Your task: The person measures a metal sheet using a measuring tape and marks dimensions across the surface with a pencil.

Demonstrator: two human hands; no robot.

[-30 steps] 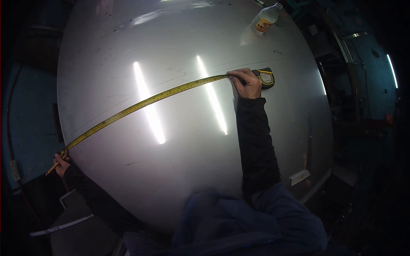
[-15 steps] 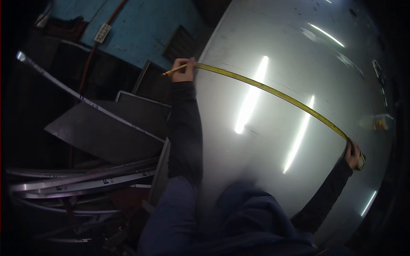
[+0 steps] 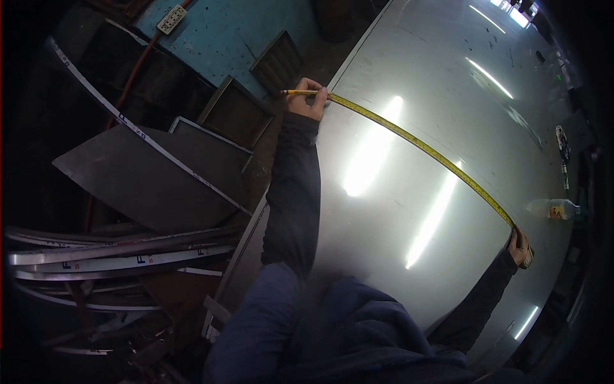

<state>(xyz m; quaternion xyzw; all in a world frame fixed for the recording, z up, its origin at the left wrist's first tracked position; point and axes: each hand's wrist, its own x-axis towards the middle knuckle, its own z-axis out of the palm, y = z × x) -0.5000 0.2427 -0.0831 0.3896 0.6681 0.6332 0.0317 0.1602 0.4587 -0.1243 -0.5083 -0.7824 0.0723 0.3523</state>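
Note:
A large shiny metal sheet point(image 3: 371, 240) fills the middle and right of the view. Across it runs the yellow blade of a tape measure point(image 3: 419, 146), from the sheet's left edge to the lower right. My left hand point(image 3: 307, 101) is closed at that left edge, a yellow pencil point(image 3: 295, 92) between its fingers. Its fingertips meet the end of the blade; whether they pinch it or press it down, I cannot tell. At the far right my right hand point(image 3: 519, 244) wraps round the tape measure's case, which shows partly past the fingers.
A clear bottle point(image 3: 554, 209) with an orange label lies near the right edge. Left of the sheet are long metal strips point(image 3: 128, 261), a dark flat plate point(image 3: 147, 179), a shallow metal tray point(image 3: 235, 114), and an outlet box point(image 3: 171, 20) on an orange cord.
The view has shifted, so the sheet's left edge and my left hand appear farther right. The pencil has turned from slanted to nearly level. Both hands keep hold at the tape's two ends.

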